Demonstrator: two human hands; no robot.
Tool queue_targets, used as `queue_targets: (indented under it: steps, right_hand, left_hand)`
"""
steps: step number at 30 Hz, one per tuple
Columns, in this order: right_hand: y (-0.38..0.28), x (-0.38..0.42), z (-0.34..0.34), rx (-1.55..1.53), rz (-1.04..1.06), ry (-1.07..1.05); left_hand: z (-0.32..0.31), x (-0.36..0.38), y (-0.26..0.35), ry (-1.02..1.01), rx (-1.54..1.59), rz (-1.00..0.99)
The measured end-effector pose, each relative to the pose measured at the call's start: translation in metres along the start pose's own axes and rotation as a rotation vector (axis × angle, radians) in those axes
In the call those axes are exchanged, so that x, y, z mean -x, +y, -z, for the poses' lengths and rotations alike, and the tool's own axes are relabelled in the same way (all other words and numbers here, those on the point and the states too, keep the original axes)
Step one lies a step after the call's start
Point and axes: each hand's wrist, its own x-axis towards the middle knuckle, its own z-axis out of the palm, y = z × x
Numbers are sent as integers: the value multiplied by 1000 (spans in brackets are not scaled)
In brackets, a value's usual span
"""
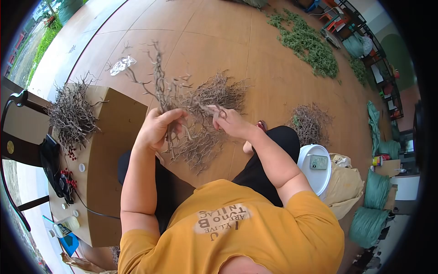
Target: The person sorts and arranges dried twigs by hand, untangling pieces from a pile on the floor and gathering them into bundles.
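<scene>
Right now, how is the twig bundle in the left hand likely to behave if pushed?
The twig bundle is probably stiff rather than floppy: it juts out beyond the left hand without drooping. It looks light for its spread, being thin stems with gaps. Its crooked, forked ends would likely snag, and the thinnest might snap.

The dry branching twigs (165,97) are grey-brown, the square-edged cardboard box (112,146) tan, the T-shirt (278,233) mustard with dark lettering (222,218), the rectangular phone (318,162) seemingly greenish.
</scene>
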Motion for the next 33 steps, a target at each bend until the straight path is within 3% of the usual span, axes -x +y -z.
queue_targets:
  steps: [1, 3, 4, 7, 9, 10, 11, 13, 16, 19, 20, 23, 24, 28, 31, 33]
  right_hand:
    - [8, -4, 6, -6, 14, 46]
    - [12, -2, 19, -185, -270, 3]
    - [18, -4, 15, -460, -389, 122]
    - [14, -6, 13, -725, -479, 179]
    - [11, -8, 5, -838, -411, 132]
    - [0, -5, 1, -878, -377, 119]
    - [-14, -4, -2, -917, -342, 105]
    - [-30, -1, -11, -927, -317, 183]
    - [-25, 0, -17, -990, -172, 191]
    - [-21, -1, -16, -869, -109, 261]
    - [-24, -1, -15, -872, -101, 283]
    - [-33, 1, -16, -909, -94, 350]
    - [-32, 1, -16, -938, -100, 371]
    - [-39, 10, -15, -1204, -69, 335]
    - [-42, 16, -9, -1226, 14, 259]
    - [-31, 14, -6, -1060, -47, 280]
  left_hand:
    - [9, 0, 0, 51, -16, -77]
    - [22, 8, 9, 182, 27, -228]
    - [29, 12, 10, 139, 19, -296]
    - [25, 25, -6, 0, 7, -281]
    - [12, 24, -10, -204, -294, -209]
    - [-1, 20, -16, -233, -368, -189]
    - [-16, 19, -15, -138, -476, -7]
    - [-17, -6, -60, 39, -647, -398]
    - [-34, -4, -55, 86, -414, -218]
    - [-28, -14, -67, -31, -493, -119]
    - [-30, -20, -83, -7, -315, -207]
    - [-45, -14, -72, -33, -397, -202]
    - [-57, -4, -54, 33, -569, -162]
    - [-61, -13, -61, 129, -658, -345]
    - [-64, -21, -62, 133, -676, -377]
    - [-65, -22, -62, 127, -711, -443]
